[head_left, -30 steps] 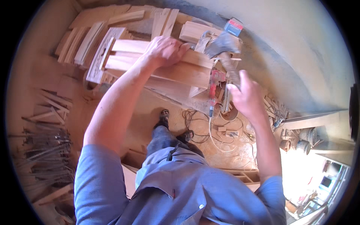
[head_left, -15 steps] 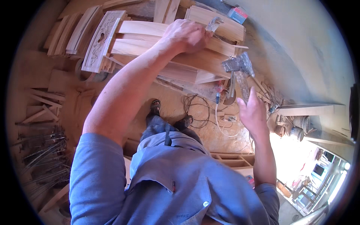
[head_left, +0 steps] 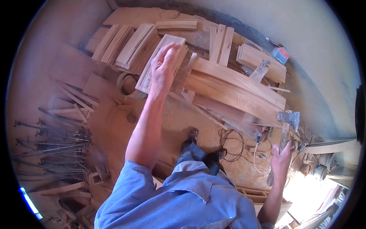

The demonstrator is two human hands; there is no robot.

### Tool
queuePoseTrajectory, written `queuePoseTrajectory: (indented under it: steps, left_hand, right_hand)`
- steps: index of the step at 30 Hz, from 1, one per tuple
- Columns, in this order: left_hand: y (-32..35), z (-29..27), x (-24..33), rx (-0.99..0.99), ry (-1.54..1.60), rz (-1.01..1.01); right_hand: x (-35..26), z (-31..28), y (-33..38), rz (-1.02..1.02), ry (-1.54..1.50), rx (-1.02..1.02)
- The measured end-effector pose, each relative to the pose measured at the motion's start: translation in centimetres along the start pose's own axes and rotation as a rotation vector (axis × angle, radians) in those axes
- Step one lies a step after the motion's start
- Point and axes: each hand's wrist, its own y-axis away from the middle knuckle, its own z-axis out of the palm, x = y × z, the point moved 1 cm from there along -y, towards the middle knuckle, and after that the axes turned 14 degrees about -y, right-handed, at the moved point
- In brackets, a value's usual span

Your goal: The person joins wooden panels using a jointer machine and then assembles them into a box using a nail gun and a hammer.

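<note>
My right hand [head_left: 281, 162] is closed around the wooden handle of a hatchet [head_left: 289, 119], whose worn dark head points upward near the right end of the wooden frame. Over the pale, moulded wooden panel [head_left: 146, 78] at the frame's left end is my left hand [head_left: 161, 70]. Its fingers are stretched out and slightly apart; whether they touch the panel I cannot tell. The wooden frame [head_left: 232, 91], built of long curved boards, lies between both hands. A pale, claw-shaped piece [head_left: 261, 70] sticks up at its far edge.
Stacked boards [head_left: 133, 45] lie at the far left, and more planks [head_left: 221, 44] behind the frame. A small box [head_left: 280, 55] stands by the wall. Cables [head_left: 232, 145] coil on the floor near my feet. Several metal bar clamps [head_left: 57, 156] are piled at the left.
My left hand has moved left from the frame's far right part to the panel. My right hand still holds the hatchet. The view has shifted, so the bench sits further right and lower.
</note>
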Motion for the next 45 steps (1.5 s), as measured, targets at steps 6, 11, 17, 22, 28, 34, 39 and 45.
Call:
queuePoseTrajectory:
  steps: [6, 11, 17, 22, 28, 34, 39, 45]
  left_hand:
    - [-2.3, 1.4, -10.1, -0.201, 0.233, -0.359]
    - [-4.2, 3.8, -11.1, -0.187, -0.023, -0.514]
    - [-4.9, 4.4, -10.1, -0.250, -0.202, -0.104]
    - [-1.5, 7.7, 5.5, -0.257, -0.355, -0.152]
    - [-1.7, 17.6, 9.6, -0.524, -1.077, 0.341]
    - [0.8, 24.5, 4.5, -0.547, -1.350, 0.232]
    - [-1.7, 25.0, 4.3, -0.759, -1.333, 0.387]
    - [0.0, 25.3, 4.9, -0.756, -1.367, 0.342]
  right_hand:
    - [-0.2, 1.0, 0.4, -0.038, 0.071, 0.078]
    - [-0.2, 1.5, 0.6, -0.052, 0.026, 0.129]
    - [3.8, 0.8, 1.0, 0.242, -0.601, 0.106]
    - [6.4, -0.1, 3.2, 0.228, -0.782, 0.149]
    - [10.9, 0.0, 5.3, 0.182, -0.981, 0.178]
    - [13.4, 1.2, 6.4, 0.344, -0.979, 0.106]
    - [11.4, -0.3, 4.6, 0.214, -0.641, 0.095]
    - [3.2, -1.4, 0.3, -0.142, -0.230, 0.023]
